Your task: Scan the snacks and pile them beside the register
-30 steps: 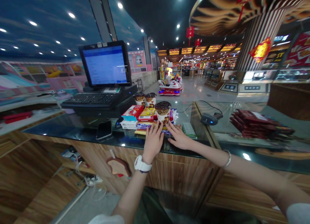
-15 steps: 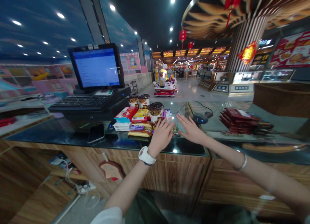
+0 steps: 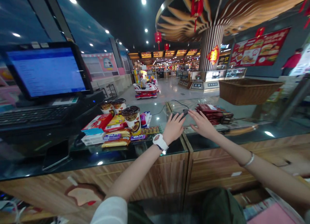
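Note:
My left hand (image 3: 173, 128), with a white watch (image 3: 160, 141) on its wrist, is held over the glass counter with its fingers stretched out and nothing in it. Close beside it, my right hand (image 3: 203, 125) is also empty, fingers extended, in front of a stack of dark red packets (image 3: 213, 113). A dark scanner (image 3: 185, 112) with a cable is partly hidden behind my fingers. To the left of my hands stand several lidded Dove cups (image 3: 132, 120), among a red box (image 3: 99, 122) and wrapped snack bars (image 3: 116, 142).
A monitor (image 3: 48, 70) and keyboard (image 3: 34, 115) stand at the left, with a phone (image 3: 56, 154) in front. A wicker basket (image 3: 249, 91) sits at the back right. Below the counter at lower right is a pink item (image 3: 271, 214). A person in red (image 3: 292, 62) is far off.
The view has turned right, bringing more of the basket into sight. Both hands have shifted rightward along the counter, away from the snacks and towards the dark red packets. They stay empty.

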`<state>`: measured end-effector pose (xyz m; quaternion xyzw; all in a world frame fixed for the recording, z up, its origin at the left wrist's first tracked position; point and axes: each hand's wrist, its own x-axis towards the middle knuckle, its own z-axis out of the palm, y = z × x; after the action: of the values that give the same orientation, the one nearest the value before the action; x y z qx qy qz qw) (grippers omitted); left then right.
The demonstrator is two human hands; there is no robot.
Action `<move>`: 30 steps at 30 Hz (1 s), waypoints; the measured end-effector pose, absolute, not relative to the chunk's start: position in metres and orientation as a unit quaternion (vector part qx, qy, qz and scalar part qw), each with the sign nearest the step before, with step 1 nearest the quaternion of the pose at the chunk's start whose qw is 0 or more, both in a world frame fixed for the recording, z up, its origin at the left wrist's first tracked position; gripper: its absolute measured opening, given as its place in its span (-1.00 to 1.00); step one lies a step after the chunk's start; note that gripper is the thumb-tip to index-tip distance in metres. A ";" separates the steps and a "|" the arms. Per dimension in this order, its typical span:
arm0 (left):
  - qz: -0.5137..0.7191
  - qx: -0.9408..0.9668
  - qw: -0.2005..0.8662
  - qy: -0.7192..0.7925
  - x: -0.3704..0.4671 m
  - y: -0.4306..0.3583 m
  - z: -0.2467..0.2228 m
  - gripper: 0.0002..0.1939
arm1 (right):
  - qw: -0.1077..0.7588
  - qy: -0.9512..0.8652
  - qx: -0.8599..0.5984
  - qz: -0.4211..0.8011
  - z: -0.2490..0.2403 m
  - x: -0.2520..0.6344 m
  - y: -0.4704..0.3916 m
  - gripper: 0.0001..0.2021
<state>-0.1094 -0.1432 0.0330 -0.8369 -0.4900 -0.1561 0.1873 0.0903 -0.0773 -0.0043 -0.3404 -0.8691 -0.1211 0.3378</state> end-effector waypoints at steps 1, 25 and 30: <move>-0.157 -0.842 0.184 -0.483 -0.102 -0.137 0.033 -0.50 | 0.343 -0.863 -0.346 -0.130 -0.003 0.098 -0.075 -0.43; -0.266 -0.839 0.222 -0.420 -0.017 -0.035 0.025 -0.63 | 0.524 -0.702 -0.473 -0.098 -0.017 0.177 -0.019 -0.68; -0.267 -0.836 0.235 -0.418 -0.017 -0.036 0.026 -0.73 | 0.525 -0.699 -0.478 -0.088 -0.016 0.177 -0.024 -0.69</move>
<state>-0.0171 -0.0359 0.0259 -0.8363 -0.4175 -0.2667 0.2347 0.1775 -0.0235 -0.0160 -0.4781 -0.6986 -0.0876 0.5250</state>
